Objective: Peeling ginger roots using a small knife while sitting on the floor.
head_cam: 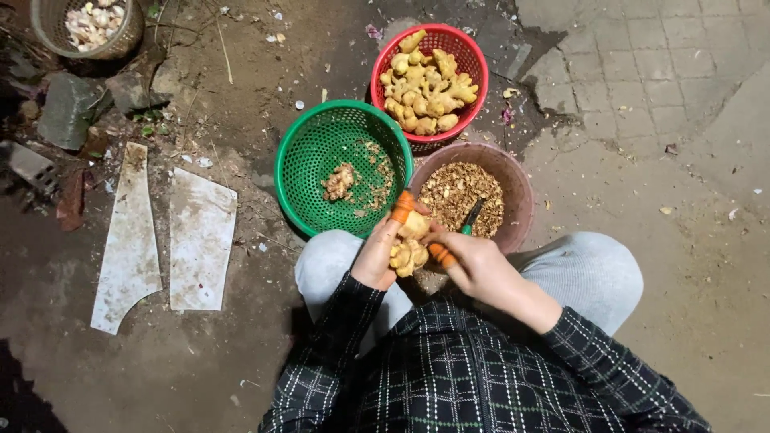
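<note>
While the left hand (377, 255) grips a ginger root (407, 250) over the knees, the right hand (473, 261) squeezes a small knife (471, 216); three baskets sit on dirty ground (690, 265)

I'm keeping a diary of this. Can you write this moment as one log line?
left hand: holds ginger | right hand: holds peeler at ginger | below: brown basket of peels | green basket: one piece | red basket: ginger
</note>
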